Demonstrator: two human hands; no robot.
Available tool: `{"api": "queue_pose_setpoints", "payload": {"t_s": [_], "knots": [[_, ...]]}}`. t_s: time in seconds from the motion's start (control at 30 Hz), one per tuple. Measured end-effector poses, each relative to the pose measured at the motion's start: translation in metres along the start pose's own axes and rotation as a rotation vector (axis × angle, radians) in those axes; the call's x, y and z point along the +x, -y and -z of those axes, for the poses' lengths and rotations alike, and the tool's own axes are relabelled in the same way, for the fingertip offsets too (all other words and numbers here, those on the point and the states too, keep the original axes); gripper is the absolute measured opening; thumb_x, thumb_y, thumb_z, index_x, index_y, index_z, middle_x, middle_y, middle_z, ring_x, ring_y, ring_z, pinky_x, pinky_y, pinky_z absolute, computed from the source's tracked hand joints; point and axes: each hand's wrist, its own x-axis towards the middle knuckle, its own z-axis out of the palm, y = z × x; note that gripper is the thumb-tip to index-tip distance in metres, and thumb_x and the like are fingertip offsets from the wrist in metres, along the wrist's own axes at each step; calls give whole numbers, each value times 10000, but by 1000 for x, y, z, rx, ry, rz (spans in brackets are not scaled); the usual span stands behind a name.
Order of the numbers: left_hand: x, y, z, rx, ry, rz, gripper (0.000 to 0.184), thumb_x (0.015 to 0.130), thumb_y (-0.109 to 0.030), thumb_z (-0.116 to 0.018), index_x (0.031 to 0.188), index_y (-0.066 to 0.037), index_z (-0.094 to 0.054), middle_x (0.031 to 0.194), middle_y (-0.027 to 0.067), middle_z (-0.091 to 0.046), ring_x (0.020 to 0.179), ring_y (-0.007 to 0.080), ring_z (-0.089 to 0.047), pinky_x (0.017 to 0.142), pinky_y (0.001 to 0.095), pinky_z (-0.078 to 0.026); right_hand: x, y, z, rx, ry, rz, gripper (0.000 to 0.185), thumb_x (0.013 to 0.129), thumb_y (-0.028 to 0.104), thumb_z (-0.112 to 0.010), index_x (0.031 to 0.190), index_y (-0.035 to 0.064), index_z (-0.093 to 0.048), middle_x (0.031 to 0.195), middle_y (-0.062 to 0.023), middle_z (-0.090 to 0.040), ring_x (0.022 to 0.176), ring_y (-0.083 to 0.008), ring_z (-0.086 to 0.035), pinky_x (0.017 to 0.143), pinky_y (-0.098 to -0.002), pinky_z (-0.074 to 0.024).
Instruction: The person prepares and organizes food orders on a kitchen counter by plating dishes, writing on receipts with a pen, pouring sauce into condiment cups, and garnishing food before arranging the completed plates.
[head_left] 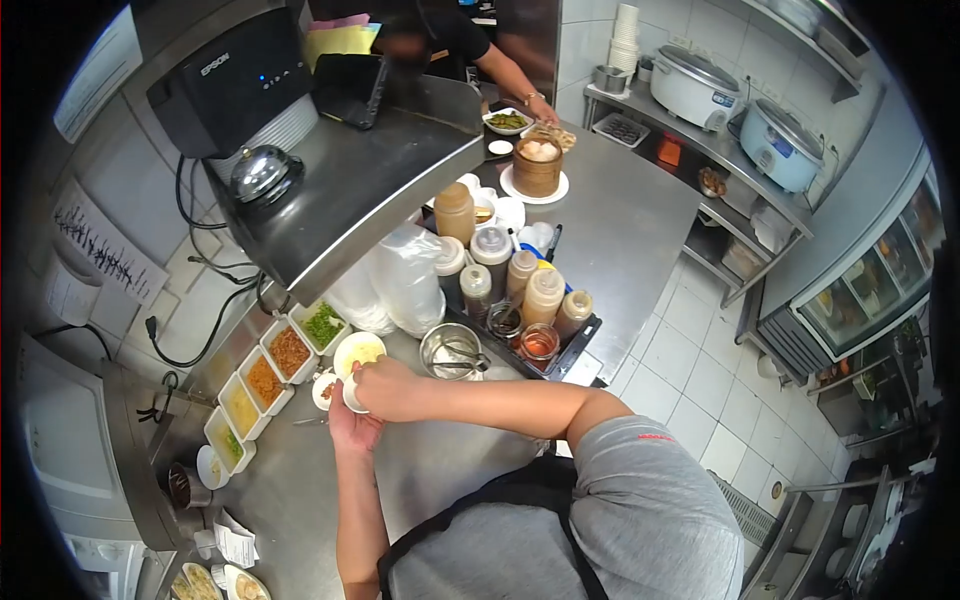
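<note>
My left hand (354,426) is closed round the side of a small white bowl (351,397) above the steel counter. Over this bowl is my right hand (392,390), its fingers bent together; what they pinch, if anything, is hidden. Just beyond both hands stands a round white container (345,356) with pale yellow chopped food. A small white dish (323,391) with reddish-brown bits sits to the left. Right of the hands is a metal bowl (452,350) with a dark-handled utensil in it.
White tubs (262,378) of chopped toppings line the wall. Squeeze bottles (543,297) and sauce jars fill a black tray (580,350). A steel shelf (400,200) holds a printer. Another person's hand (541,108) is near a bamboo steamer (537,176).
</note>
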Motion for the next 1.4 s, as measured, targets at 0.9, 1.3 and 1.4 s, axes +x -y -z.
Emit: {"api": "queue_pose_setpoints", "payload": {"t_s": [0.9,1.3,1.4], "knots": [[6,145,-128,162,403,527,426,962,-437,-297,1217,-148,-477,1193,148,-535,1108,358,-522,880,559,-463,-232,-130,125,292,-927,-584,751,695,151,-768,1315,110,-347,898,-103,-605,835,-221,-604,751,-337,-476],[31,238,-206,-1,481,597,421,957,-441,-314,1172,-134,-505,1223,151,-507,1165,370,-470,933,574,-412,-435,-293,190,1409,-2037,-434,434,873,299,-578,1215,92,-410,1048,-81,-531,890,-259,-581,795,-413,-514],[57,293,-236,-90,472,636,442,959,-459,-285,1156,-136,-514,1225,153,-505,1168,375,-465,943,566,-406,-475,-307,169,1521,-1817,-682,460,881,304,-563,1248,81,-398,1103,-87,-529,863,-231,-577,775,-341,-504]]}}
